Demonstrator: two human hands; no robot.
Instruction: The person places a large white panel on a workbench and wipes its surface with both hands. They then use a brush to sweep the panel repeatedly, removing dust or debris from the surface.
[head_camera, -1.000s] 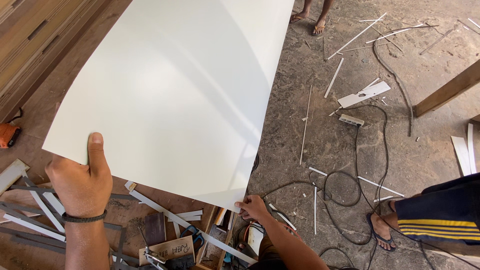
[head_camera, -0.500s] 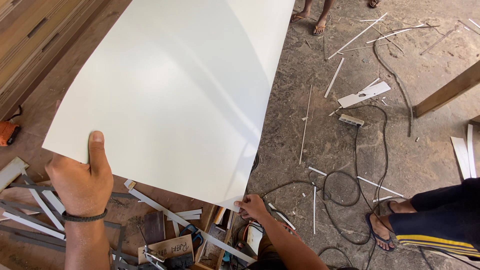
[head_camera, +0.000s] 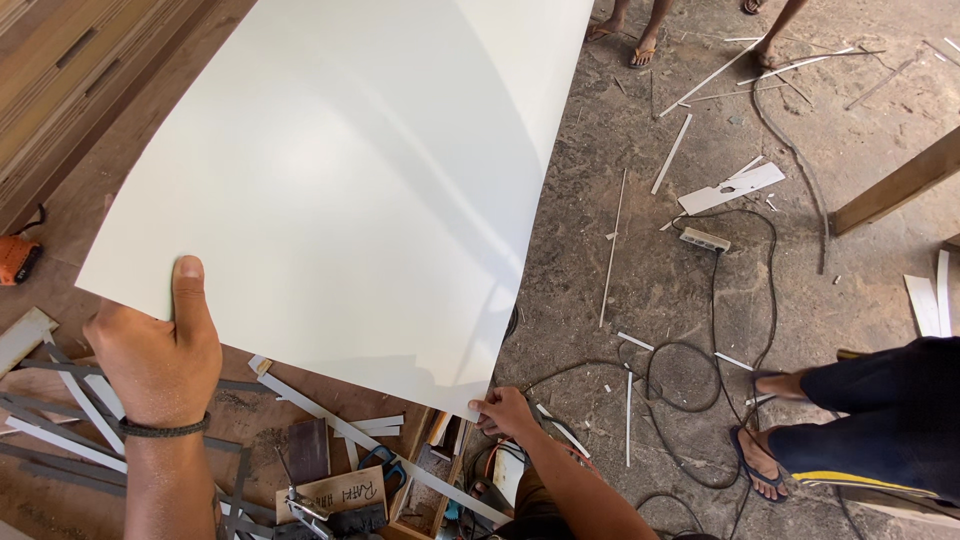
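A large off-white laminate sheet (head_camera: 370, 170) fills the upper left, slightly bowed, held over a brown wooden board (head_camera: 70, 200). My left hand (head_camera: 160, 350) grips its near left edge, thumb pressed on top; a dark band circles that wrist. My right hand (head_camera: 505, 412) pinches the sheet's near right corner. The far end of the sheet runs out of view at the top.
White offcut strips (head_camera: 330, 425) and small tools lie under the sheet's near edge. An orange tool (head_camera: 18, 260) sits at far left. Black cables (head_camera: 690, 370) and a power strip (head_camera: 705, 240) cross the concrete floor. Another person's sandalled feet (head_camera: 765, 455) stand at right; more feet (head_camera: 640, 45) at top.
The person at right has stepped a little further left into view. My hands and the sheet have hardly moved.
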